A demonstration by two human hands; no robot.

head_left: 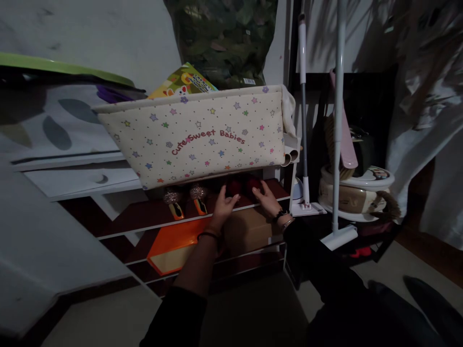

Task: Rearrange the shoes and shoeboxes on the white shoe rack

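Note:
On the upper shelf of a dark red shoe rack (133, 218), a pair of rounded dark red shoes (235, 186) sits in shadow under a fabric bin. My left hand (224, 206) grips the pair from the left side, thumb and fingers curved against it. From the right, my right hand (267, 198) closes on the same pair. The backs of the shoes are hidden in the dark. Left of my hands stands a glittery pair of shoes (198, 197) with shiny orange-gold parts. Below lie an orange box (177, 241) and a brown cardboard box (249, 231).
The cream star-patterned bin (202, 140) overhangs the shelf, with a colourful book (184, 82) in it. A flat mop (306, 144) and a pale-handled squeegee (338, 144) stand at right, before a lidded pot (356, 193). White drawers (83, 180) are at left.

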